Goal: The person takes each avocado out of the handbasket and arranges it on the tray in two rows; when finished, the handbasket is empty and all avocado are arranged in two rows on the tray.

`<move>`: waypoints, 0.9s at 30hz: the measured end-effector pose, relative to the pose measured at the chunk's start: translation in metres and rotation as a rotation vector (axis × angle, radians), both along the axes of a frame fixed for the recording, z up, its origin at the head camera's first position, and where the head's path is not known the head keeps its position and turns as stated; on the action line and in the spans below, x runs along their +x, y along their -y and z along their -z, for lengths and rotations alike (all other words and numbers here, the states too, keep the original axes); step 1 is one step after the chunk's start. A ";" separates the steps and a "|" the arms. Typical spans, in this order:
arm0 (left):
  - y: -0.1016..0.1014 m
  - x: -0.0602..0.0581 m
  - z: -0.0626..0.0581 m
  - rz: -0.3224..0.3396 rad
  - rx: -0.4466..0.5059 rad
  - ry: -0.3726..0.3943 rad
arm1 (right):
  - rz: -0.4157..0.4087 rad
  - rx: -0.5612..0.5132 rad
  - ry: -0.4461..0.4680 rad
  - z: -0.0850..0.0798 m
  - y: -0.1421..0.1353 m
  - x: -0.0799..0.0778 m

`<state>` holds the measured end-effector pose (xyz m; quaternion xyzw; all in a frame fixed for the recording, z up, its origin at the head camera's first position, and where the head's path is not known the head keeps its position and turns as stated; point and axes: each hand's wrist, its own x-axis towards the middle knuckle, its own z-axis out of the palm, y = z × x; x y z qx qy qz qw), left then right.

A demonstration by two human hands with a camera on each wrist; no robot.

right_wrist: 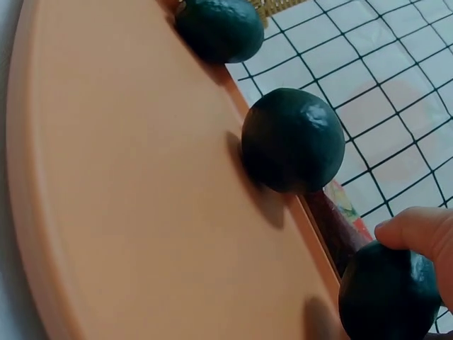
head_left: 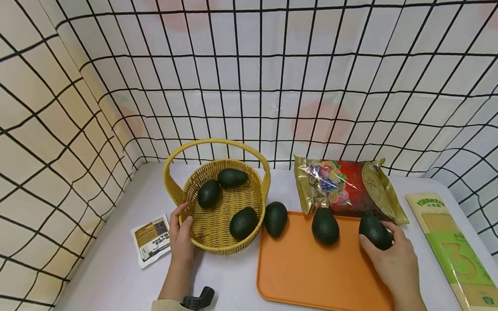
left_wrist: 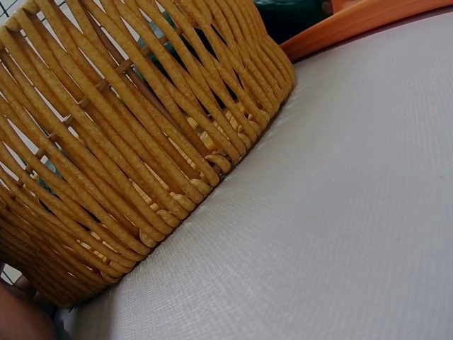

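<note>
A yellow wicker basket (head_left: pixel 219 246) with a tall arched handle holds three dark green avocados, one of them (head_left: pixel 243 223) near its right side. My left hand (head_left: pixel 182 241) grips the basket's left rim, thumb over the edge and fingers outside. In the left wrist view the woven wall (left_wrist: pixel 134 120) fills the upper left. At the orange tray's (head_left: pixel 323 279) far right corner, my right hand (head_left: pixel 396 259) holds an avocado (head_left: pixel 374 231) between thumb and fingers. Another avocado (head_left: pixel 325 226) lies at the tray's far edge, and one more (head_left: pixel 276 219) at its far left corner, beside the basket.
Behind the tray lies a red and gold bag (head_left: pixel 349 188). A long green-labelled noodle pack (head_left: pixel 458 256) is on the right, and a small white and gold packet (head_left: pixel 151 241) left of the basket. Black-grid cloth walls (head_left: pixel 262 80) enclose the white table (head_left: pixel 224 282).
</note>
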<state>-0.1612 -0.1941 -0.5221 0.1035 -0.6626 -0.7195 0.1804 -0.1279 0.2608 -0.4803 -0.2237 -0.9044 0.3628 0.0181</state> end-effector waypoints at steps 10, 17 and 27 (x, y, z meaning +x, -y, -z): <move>-0.001 0.000 -0.001 -0.009 -0.004 0.008 | 0.021 0.067 0.010 0.010 -0.002 -0.007; 0.000 0.000 0.000 -0.011 -0.016 0.006 | 0.041 0.076 0.016 0.014 -0.002 -0.014; -0.001 0.000 0.000 -0.009 -0.023 0.009 | 0.063 0.088 0.001 0.017 -0.001 -0.018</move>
